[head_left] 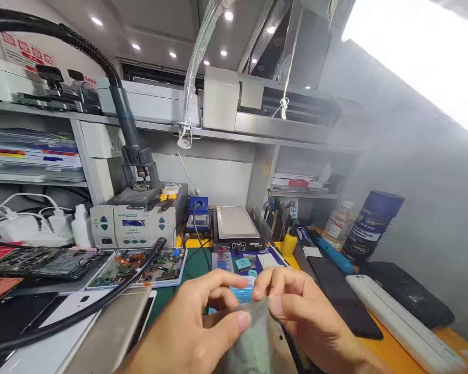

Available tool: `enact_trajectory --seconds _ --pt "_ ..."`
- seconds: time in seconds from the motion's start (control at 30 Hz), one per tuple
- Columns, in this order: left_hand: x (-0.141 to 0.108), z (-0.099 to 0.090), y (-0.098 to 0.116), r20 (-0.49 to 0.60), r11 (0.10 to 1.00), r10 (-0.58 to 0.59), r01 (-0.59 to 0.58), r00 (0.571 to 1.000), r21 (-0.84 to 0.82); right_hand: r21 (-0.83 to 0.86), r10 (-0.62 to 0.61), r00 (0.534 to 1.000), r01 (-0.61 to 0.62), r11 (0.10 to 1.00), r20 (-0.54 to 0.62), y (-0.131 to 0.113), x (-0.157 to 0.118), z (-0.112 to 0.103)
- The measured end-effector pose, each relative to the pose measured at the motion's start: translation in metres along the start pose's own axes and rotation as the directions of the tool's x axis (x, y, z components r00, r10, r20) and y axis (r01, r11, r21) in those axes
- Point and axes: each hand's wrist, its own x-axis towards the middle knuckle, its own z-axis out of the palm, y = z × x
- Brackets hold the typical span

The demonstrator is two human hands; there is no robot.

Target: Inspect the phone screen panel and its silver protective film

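Observation:
A thin, dull grey-green flat piece with a soft, film-like surface is at the bottom middle, running out of the picture. Its right side shows a pale edge with a small dark hole. My left hand is closed on its upper left, thumb on the face and fingers curled behind. At the upper right corner, my right hand pinches the piece between thumb and fingers. The fingertips of both hands are close together. What lies under the piece is mostly hidden. A bright blue object shows just behind my fingers.
Left stand a hot-air station, a tray of circuit boards and several tablets. A black hose crosses them. Behind my hands is a heating plate. Right are a dark phone, a white bar and a spray can.

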Motion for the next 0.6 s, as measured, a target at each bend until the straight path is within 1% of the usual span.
enact_trajectory --seconds 0.07,0.13,0.27,0.33,0.43,0.5,0.6 --pt "0.001 -0.003 -0.001 0.09 1.0 -0.002 0.003 0.996 -0.01 0.008 0.006 0.999 -0.007 1.0 0.033 0.003 -0.001 0.001" --pt "0.003 -0.006 -0.003 0.17 0.997 -0.013 0.026 0.985 -0.076 0.026 0.013 0.998 -0.014 1.0 0.054 0.004 -0.001 0.001" --pt "0.004 -0.006 -0.001 0.309 0.936 -0.034 0.139 0.95 -0.324 0.09 0.032 0.997 -0.038 0.995 0.064 0.003 -0.002 0.0" --pt "0.002 -0.004 0.001 0.298 0.904 -0.068 0.185 0.952 -0.385 0.143 0.063 0.995 -0.074 0.987 0.079 0.003 -0.002 0.001" --pt "-0.004 -0.001 0.003 0.217 0.857 -0.161 0.246 0.963 -0.453 0.215 0.103 0.987 -0.127 0.968 0.119 0.002 -0.002 0.001" --pt "-0.007 0.003 0.002 0.191 0.821 -0.21 0.279 0.959 -0.498 0.236 0.112 0.985 -0.141 0.961 0.13 0.002 -0.002 0.001" --pt "-0.007 0.01 -0.002 0.181 0.761 -0.238 0.3 0.954 -0.576 0.238 0.111 0.986 -0.137 0.961 0.12 0.001 0.0 0.0"
